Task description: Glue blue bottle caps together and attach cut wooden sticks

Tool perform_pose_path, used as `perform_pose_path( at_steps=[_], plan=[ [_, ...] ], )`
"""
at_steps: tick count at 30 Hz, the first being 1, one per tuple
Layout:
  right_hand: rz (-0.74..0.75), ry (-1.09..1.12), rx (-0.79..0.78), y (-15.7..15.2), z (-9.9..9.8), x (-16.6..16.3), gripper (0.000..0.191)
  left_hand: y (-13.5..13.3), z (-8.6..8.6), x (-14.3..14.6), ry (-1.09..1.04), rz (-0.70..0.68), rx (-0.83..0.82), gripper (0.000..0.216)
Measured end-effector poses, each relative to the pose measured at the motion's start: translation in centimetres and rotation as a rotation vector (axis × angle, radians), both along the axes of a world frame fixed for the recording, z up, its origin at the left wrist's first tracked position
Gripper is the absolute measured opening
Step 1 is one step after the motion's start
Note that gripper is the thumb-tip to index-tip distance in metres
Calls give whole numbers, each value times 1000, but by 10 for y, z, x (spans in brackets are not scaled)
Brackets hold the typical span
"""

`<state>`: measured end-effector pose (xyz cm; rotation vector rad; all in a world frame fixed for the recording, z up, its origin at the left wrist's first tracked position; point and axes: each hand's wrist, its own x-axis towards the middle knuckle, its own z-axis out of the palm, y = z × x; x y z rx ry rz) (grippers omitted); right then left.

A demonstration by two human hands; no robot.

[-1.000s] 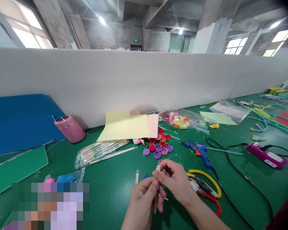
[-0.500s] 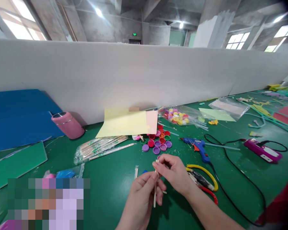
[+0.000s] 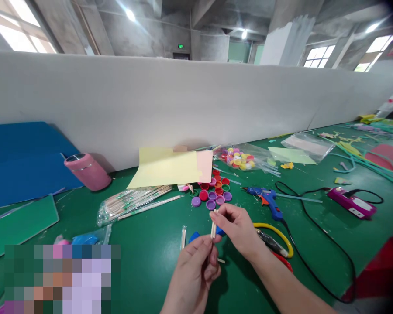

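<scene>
Wooden sticks [image 3: 213, 230] above the green table [image 3: 144, 257], left hand [image 3: 198, 266] closed in a pinch on their lower ends, right hand [image 3: 236, 226] pinching near the top, coloured caps [image 3: 211, 205] beyond, glue gun [image 3: 271, 203] to the right.

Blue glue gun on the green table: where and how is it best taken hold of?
Best by the handle, probably with the right hand once it releases the pale sticks, coming from the near side. The blue glue gun lies flat, its handle slanting toward the person and its nozzle pointing left, so this grip stays clear of it.
</scene>
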<state>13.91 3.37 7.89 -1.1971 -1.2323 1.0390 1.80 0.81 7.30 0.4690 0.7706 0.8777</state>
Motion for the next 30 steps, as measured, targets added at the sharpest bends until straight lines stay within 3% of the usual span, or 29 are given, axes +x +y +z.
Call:
perform_pose_path(
  at_steps=[30],
  plan=[
    [-27,-40,30,-4,2,-4,28,-5,4,1,40,11,30,17]
  ],
)
